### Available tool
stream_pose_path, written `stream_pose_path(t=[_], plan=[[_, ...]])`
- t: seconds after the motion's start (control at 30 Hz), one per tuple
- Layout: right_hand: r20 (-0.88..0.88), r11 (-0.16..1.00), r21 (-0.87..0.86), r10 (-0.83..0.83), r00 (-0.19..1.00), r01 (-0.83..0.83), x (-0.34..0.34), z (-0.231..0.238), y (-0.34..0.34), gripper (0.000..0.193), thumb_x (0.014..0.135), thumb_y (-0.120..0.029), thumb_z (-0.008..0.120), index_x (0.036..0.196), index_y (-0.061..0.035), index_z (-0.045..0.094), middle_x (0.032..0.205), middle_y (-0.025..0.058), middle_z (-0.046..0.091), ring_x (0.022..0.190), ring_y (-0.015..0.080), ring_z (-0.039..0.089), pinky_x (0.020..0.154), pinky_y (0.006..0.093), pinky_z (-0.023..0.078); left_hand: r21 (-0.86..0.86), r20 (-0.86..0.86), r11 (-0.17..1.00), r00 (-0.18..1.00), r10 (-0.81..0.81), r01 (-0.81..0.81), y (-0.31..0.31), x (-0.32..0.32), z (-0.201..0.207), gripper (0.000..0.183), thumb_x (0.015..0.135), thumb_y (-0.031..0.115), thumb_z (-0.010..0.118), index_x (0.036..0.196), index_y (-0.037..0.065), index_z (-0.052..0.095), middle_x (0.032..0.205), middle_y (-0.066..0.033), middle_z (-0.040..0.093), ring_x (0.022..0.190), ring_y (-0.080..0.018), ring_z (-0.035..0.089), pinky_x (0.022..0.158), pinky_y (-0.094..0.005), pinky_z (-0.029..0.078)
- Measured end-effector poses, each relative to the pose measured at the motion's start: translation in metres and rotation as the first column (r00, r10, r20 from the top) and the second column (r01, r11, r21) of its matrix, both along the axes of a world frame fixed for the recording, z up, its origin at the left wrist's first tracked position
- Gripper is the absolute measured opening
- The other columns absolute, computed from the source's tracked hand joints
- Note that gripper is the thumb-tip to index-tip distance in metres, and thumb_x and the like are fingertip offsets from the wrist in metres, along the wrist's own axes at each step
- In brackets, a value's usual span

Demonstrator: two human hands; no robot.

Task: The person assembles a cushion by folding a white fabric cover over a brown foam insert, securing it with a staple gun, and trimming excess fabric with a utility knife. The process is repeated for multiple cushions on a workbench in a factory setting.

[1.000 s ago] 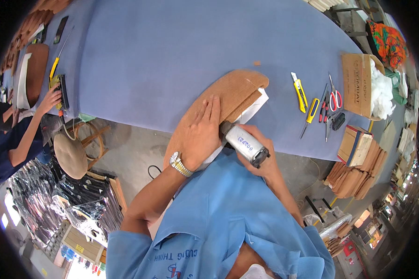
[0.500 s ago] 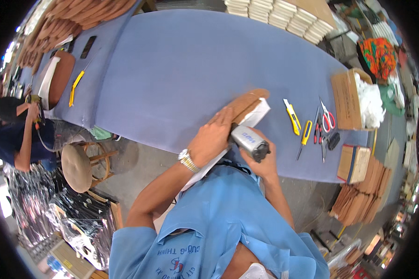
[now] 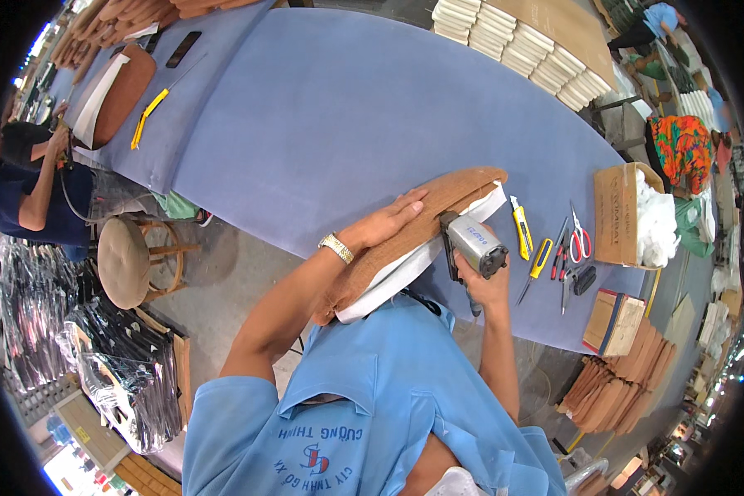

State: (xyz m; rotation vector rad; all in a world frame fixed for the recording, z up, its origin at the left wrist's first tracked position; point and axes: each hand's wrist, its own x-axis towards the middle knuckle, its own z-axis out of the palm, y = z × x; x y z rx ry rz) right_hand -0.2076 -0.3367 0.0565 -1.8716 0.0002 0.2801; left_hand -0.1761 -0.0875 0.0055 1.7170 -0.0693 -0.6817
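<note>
A long brown upholstered cushion (image 3: 450,195) with white fabric (image 3: 401,271) along its near side slants from my waist out onto the blue table. My left hand (image 3: 393,219) lies on its brown top, palm down and fingers stretched out; a metal watch is on that wrist. Gripped in my right hand (image 3: 489,285) is a grey and black staple gun (image 3: 475,244). Its front end is beside the white edge of the cushion; I cannot tell whether the two touch. The handle is partly hidden by the gun's body and my fingers.
On the blue table (image 3: 331,107), a yellow cutter (image 3: 521,227), a screwdriver (image 3: 541,258), pliers and red-handled scissors (image 3: 581,242) lie right of the gun. Beyond stands a carton (image 3: 618,215) of white stuffing. At far left a co-worker (image 3: 37,194) works near a stool (image 3: 124,263).
The staple gun has moved right along the cushion's white edge. My hands are farther apart, and more of the cushion shows between them and my waist. The whole view has shifted.
</note>
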Motion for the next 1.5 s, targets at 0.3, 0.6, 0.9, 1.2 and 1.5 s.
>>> stream_pose_path(t=[0.3, 0.6, 0.9, 1.2, 1.5], plan=[[-0.017, 1.0, -0.01, -0.009, 1.0, 0.009, -0.002, 0.005, 0.0, 0.048, 0.081, -0.004, 0.077, 0.127, 0.0029, 0.066, 0.108, 0.0118, 0.076, 0.097, 0.0186, 0.07, 0.089, 0.0328, 0.055, 0.418, 0.345, 0.906, 0.911, -0.227, 0.068, -0.017, -0.019, 0.02, 0.084, 0.103, 0.047, 0.056, 0.165, 0.001, 0.021, 0.165, -0.0328, 0.028, 0.156, -0.0443, 0.025, 0.129, -0.0469, 0.023], [0.157, 0.995, -0.091, 0.056, 0.986, -0.042, -0.007, 0.0, -0.001, 0.055, 0.079, -0.01, 0.079, 0.132, -0.0038, 0.066, 0.116, 0.0149, 0.076, 0.107, 0.0256, 0.076, 0.092, 0.0345, 0.058, 0.539, 0.305, 0.842, 0.934, -0.183, -0.011, -0.023, -0.019, 0.041, 0.08, 0.098, 0.026, 0.067, 0.155, -0.015, 0.029, 0.156, -0.0358, 0.042, 0.148, -0.0426, 0.041, 0.125, -0.0438, 0.034], [0.081, 0.991, -0.056, 0.129, 0.988, -0.124, -0.005, 0.011, 0.0, 0.057, 0.076, -0.008, 0.078, 0.133, -0.0049, 0.066, 0.117, 0.0152, 0.074, 0.107, 0.0293, 0.075, 0.091, 0.0347, 0.057, 0.558, 0.356, 0.828, 0.916, -0.185, -0.05, -0.023, -0.021, 0.043, 0.077, 0.097, 0.025, 0.069, 0.154, -0.013, 0.034, 0.151, -0.0341, 0.049, 0.147, -0.042, 0.043, 0.124, -0.0426, 0.036], [0.068, 0.992, -0.078, 0.104, 0.992, -0.099, -0.006, 0.014, 0.011, 0.06, 0.076, -0.009, 0.077, 0.135, -0.0065, 0.064, 0.117, 0.0144, 0.074, 0.107, 0.0304, 0.075, 0.091, 0.0351, 0.057, 0.536, 0.368, 0.837, 0.923, -0.114, -0.11, -0.03, -0.021, 0.035, 0.08, 0.091, 0.013, 0.072, 0.157, -0.007, 0.031, 0.153, -0.0324, 0.047, 0.143, -0.0431, 0.048, 0.115, -0.0456, 0.047], [0.104, 0.982, -0.076, 0.18, 0.978, -0.173, -0.011, 0.019, 0.003, 0.058, 0.077, -0.009, 0.078, 0.133, -0.0018, 0.064, 0.118, 0.0147, 0.074, 0.105, 0.0259, 0.074, 0.091, 0.0335, 0.056, 0.565, 0.441, 0.818, 0.876, -0.194, -0.103, -0.025, -0.022, 0.037, 0.077, 0.095, 0.021, 0.07, 0.155, -0.011, 0.034, 0.149, -0.0318, 0.052, 0.142, -0.0419, 0.05, 0.116, -0.0463, 0.045]])
